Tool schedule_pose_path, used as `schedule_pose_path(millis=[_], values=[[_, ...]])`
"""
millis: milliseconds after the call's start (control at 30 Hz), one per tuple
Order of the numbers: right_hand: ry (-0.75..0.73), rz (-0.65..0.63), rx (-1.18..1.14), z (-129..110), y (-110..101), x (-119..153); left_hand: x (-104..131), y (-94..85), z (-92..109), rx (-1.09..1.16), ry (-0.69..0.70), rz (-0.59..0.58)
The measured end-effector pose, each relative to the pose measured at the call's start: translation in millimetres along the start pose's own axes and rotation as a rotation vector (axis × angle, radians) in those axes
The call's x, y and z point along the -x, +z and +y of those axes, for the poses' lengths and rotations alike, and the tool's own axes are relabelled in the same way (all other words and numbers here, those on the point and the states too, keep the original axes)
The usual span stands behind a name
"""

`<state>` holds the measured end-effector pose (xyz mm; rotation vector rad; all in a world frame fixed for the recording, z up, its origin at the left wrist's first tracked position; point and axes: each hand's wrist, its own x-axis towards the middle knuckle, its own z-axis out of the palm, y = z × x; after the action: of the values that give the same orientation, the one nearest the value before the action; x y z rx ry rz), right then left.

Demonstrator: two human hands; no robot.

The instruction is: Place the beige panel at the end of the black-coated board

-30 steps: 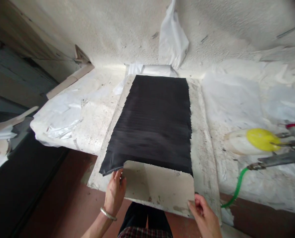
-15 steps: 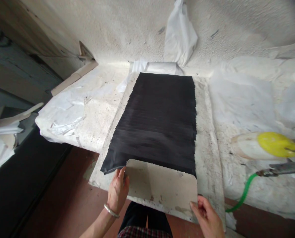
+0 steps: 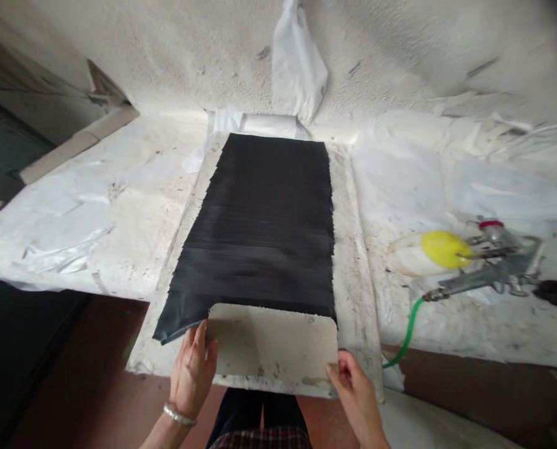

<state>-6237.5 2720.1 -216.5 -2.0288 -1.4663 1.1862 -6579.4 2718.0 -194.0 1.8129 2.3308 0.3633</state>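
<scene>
Down at about six o'clock, both hands work on a pale sheet (image 3: 278,346), a stiff, off-white, scuffed piece with rounded far corners that lies flat over the near end of a black stack (image 3: 254,231). The left hand (image 3: 191,374), a thin metal bangle (image 3: 179,415) at its wrist, rests at the sheet's seven o'clock edge with its fingers (image 3: 198,337) extended and pressed flat where sheet and black material meet; they are not curled round anything. The right hand (image 3: 355,396) is at the sheet's five o'clock corner, fingers bent and pinching that corner. The black stack is a long rectangle of many thin dark layers with a fine horizontal ribbing and ragged side edges; its long axis runs from six o'clock toward twelve o'clock, away from the person, and its near left corner droops slightly. It lies on a grubby whitish board (image 3: 353,249) of the same direction, which overhangs the near rim of the counter (image 3: 119,218), a surface wrapped in crinkled, paint-crusted white plastic. At about three o'clock, well apart from the hands, a metal spray gun (image 3: 488,268) lies on its side with a yellow cup (image 3: 441,248) and a green hose (image 3: 406,330) trailing over the counter's edge. A white bag (image 3: 297,65) hangs against the rough wall at twelve o'clock.
</scene>
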Motion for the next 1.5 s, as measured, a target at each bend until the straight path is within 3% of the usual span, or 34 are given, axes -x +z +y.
schedule_pose_path(millis=[267,467,667,1167,1500], values=[[0.01,0.0,-0.042,1,-1,-1,3,-5.7,24,-0.027,0.115,0.037],[0.018,-0.002,-0.017,1,-5,0,10,0.0,63,0.01,0.388,-0.145],[-0.026,-0.014,0.043,2,-5,1,19,9.2,93,-0.091,0.453,-0.224],[-0.024,-0.008,0.015,8,-1,-1,21,25.7,105,-0.108,0.38,-0.277],[-0.097,0.061,0.215,5,2,-4,24,38.6,106,-0.184,0.356,-0.285]])
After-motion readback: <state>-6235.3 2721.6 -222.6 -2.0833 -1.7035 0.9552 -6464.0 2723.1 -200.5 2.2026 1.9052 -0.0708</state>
